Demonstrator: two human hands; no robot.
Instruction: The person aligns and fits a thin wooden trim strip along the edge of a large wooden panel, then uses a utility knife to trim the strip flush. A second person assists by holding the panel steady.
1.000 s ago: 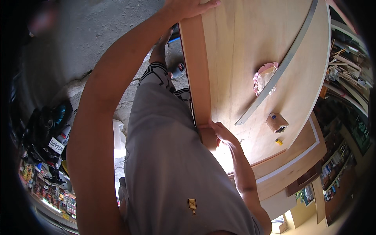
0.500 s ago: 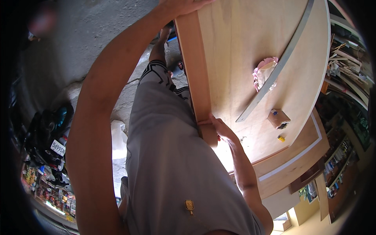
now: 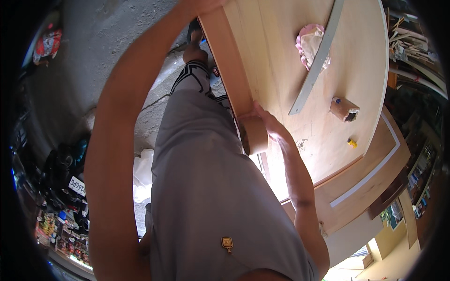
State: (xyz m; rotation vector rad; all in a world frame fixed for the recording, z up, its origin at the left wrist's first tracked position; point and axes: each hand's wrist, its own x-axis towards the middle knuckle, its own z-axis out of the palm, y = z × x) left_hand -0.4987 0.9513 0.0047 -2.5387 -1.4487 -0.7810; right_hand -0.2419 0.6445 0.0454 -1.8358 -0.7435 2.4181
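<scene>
Head view shows the right hand [image 3: 269,126] clamped on a light, stiff roll of edge tape [image 3: 253,136] at the tabletop [image 3: 281,70] edge, mid-frame, best gripped by its rim, while the left hand [image 3: 206,4], top centre, presses flat, fingers hidden.

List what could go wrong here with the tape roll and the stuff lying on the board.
The right hand holds the tape roll at the board's edge; the strip may go on crooked or lift. The left hand presses the strip far up, so the middle could bubble. The loose metal strip and small block might slide if the board shifts.
</scene>
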